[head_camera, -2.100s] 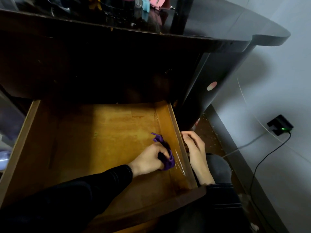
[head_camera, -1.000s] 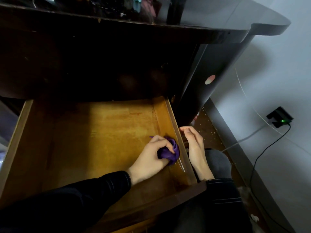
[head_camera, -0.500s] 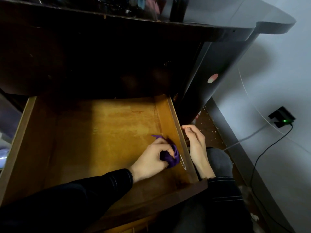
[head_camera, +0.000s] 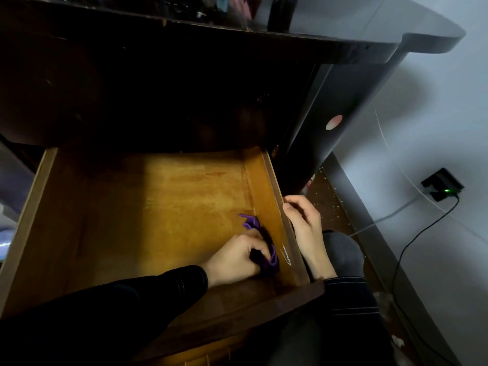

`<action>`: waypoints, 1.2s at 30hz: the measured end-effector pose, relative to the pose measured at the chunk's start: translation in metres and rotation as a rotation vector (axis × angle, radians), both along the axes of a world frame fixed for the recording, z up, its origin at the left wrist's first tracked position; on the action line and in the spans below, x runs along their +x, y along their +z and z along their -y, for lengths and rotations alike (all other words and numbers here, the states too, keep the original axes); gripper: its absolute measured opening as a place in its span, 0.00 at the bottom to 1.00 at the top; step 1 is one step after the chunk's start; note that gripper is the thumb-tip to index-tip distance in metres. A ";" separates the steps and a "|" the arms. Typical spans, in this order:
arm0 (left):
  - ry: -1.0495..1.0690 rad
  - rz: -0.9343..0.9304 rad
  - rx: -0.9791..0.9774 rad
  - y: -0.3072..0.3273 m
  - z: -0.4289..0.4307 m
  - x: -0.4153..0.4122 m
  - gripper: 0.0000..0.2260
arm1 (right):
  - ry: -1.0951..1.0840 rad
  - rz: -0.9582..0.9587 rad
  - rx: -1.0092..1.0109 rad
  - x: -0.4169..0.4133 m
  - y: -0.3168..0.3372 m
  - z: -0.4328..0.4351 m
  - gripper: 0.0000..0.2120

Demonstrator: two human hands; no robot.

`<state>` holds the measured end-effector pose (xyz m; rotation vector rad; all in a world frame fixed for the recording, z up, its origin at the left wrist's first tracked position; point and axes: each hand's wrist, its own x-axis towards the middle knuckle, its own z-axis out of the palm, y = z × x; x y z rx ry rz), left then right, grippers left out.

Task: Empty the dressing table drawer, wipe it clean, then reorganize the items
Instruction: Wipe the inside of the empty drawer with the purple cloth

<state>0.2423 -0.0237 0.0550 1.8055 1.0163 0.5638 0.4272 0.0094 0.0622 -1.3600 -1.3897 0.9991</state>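
Drawer (head_camera: 158, 202) pulled out. Left hand (head_camera: 235, 258) clenched round cloth (head_camera: 249, 222), on floor by right wall. Right hand (head_camera: 305, 224) outside that wall, fingers (head_camera: 291, 204) bent; grip not discernible.

The drawer's right wall (head_camera: 269, 191) stands between the left hand (head_camera: 235, 257), which is inside gripping the purple cloth (head_camera: 268, 261), and the right hand (head_camera: 303, 223), which rests against it outside. Drawer floor (head_camera: 158, 207) lies open left of and beyond the left hand. The dark dressing table (head_camera: 343, 48) overhangs beyond both hands.
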 end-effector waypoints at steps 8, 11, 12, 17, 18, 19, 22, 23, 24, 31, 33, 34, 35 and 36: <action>0.165 0.222 -0.061 0.008 0.002 0.006 0.16 | -0.006 0.007 0.022 -0.003 0.004 0.000 0.06; 0.039 0.000 -0.013 0.001 0.005 0.004 0.13 | -0.002 0.006 0.003 -0.001 0.002 0.002 0.08; 0.030 -0.003 -0.006 0.001 0.005 0.004 0.13 | 0.000 0.006 0.000 -0.001 0.002 0.002 0.07; 0.207 0.297 -0.041 0.018 0.000 0.008 0.14 | -0.008 0.003 0.046 -0.004 0.003 0.000 0.06; 0.213 0.312 -0.033 0.018 0.001 0.009 0.14 | -0.007 0.005 0.050 -0.004 0.002 -0.001 0.06; 0.204 0.303 -0.025 0.016 0.002 0.010 0.13 | -0.005 0.003 0.046 -0.003 0.002 -0.001 0.06; 0.109 0.109 -0.005 0.005 0.005 0.007 0.12 | 0.000 -0.006 0.020 -0.002 0.002 0.000 0.06; 0.059 0.022 -0.006 0.002 0.005 0.006 0.12 | 0.000 -0.008 0.014 -0.002 0.002 0.001 0.06; 0.022 -0.032 -0.013 0.001 0.004 0.004 0.13 | -0.002 -0.013 0.010 -0.001 0.002 0.002 0.06; 0.169 0.250 -0.022 0.015 0.003 0.008 0.13 | -0.007 -0.012 0.018 -0.003 0.001 0.000 0.06; 0.104 0.173 -0.019 0.009 0.004 0.006 0.12 | -0.007 -0.003 0.019 -0.002 0.000 -0.001 0.07; 0.044 0.096 -0.009 0.007 0.004 0.004 0.12 | -0.007 0.001 0.011 -0.001 -0.001 -0.001 0.07; -0.022 0.012 -0.002 0.005 0.005 0.003 0.12 | -0.008 0.002 -0.001 0.000 -0.001 -0.001 0.08; -0.074 -0.055 0.000 0.005 0.006 0.003 0.12 | -0.010 0.001 -0.011 0.001 -0.002 -0.001 0.09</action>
